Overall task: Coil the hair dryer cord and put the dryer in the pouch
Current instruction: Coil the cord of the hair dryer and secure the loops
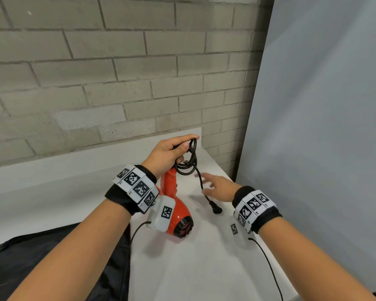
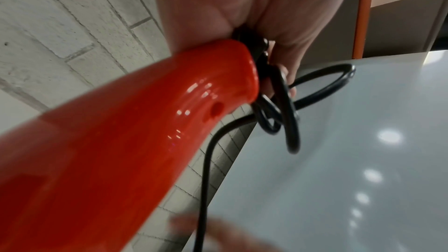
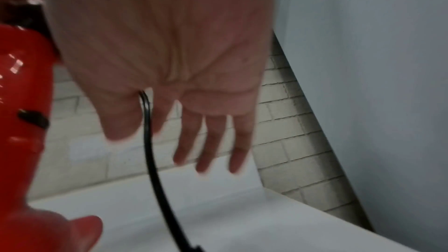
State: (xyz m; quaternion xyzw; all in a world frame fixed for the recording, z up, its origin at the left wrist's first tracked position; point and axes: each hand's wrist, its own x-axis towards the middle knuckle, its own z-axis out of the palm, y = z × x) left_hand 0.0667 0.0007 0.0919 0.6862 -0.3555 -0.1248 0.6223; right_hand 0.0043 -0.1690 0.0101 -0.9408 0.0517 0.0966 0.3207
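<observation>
A: Left hand (image 1: 169, 153) clamps the cord (image 1: 188, 161) loops against the red dryer (image 1: 175, 211) handle, mid-worktop, nozzle end down. Right hand (image 1: 218, 187) spread, cord tail running between thumb and fingers.

B: Gather the tail and plug (image 1: 217, 210) into one last loop, same size.

A: Black pouch (image 1: 59, 261) at the worktop's (image 1: 204, 268) near-left edge; contents can't be told.

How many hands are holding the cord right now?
1. The left hand grips the coiled cord above the dryer; the right hand is open beside the hanging tail, with contact unclear from motion blur.
</observation>
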